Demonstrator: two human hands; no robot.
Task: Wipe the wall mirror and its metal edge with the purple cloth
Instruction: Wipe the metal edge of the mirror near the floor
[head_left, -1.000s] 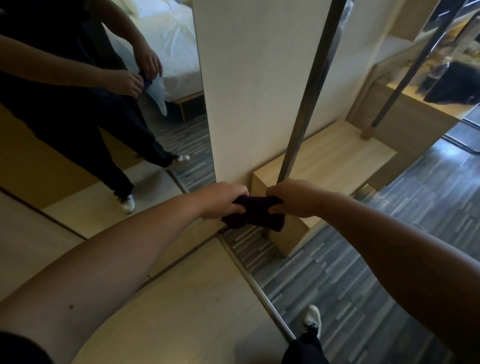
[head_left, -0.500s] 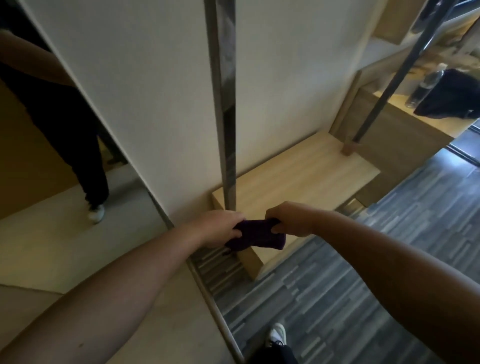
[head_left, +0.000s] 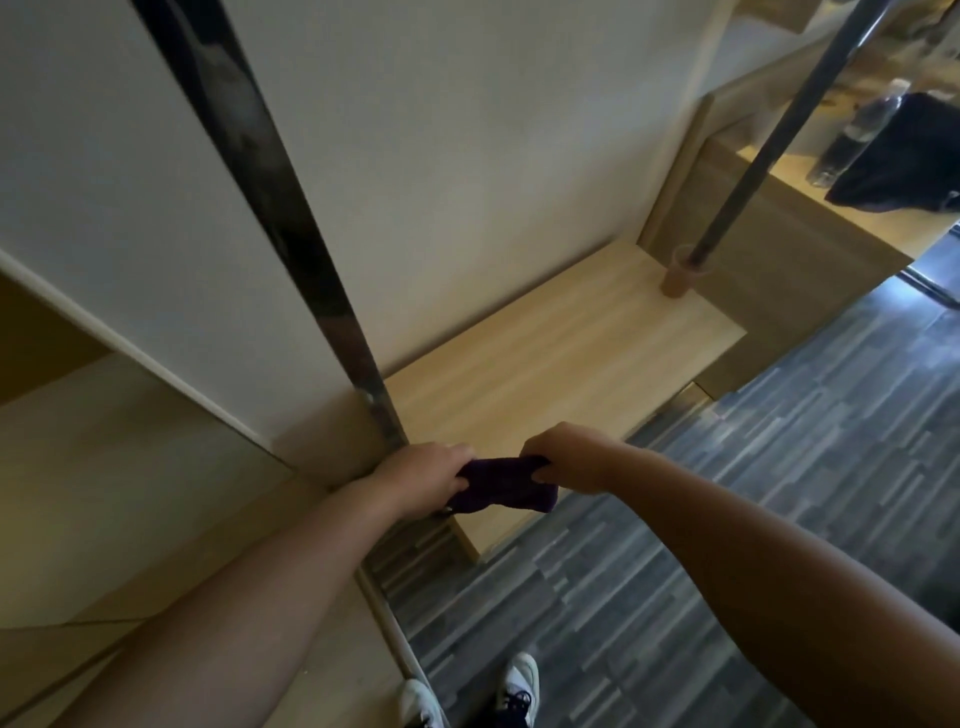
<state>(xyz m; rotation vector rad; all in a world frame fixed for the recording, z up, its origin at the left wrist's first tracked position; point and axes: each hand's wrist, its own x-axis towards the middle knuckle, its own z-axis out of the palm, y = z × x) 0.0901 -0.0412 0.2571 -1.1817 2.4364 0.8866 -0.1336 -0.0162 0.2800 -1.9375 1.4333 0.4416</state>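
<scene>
Between both hands, purple cloth (head_left: 501, 483).

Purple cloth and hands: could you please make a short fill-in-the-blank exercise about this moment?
1. The purple cloth is held by ____ hands.
2. The left hand is at the base of the shiny ____ strip.
3. Behind the hands lies a low, light ____ platform.

Missing words: both; metal; wooden

Off-white wall (head_left: 467, 156), plain. Low light-wood bench (head_left: 545, 353) against it. Dark metal pole (head_left: 769, 130) rising from a wooden socket (head_left: 678, 275) on the bench. Grey plank-pattern floor (head_left: 701, 519). Wooden counter (head_left: 810, 228) beyond, bearing a plastic bottle (head_left: 852, 130).
</scene>
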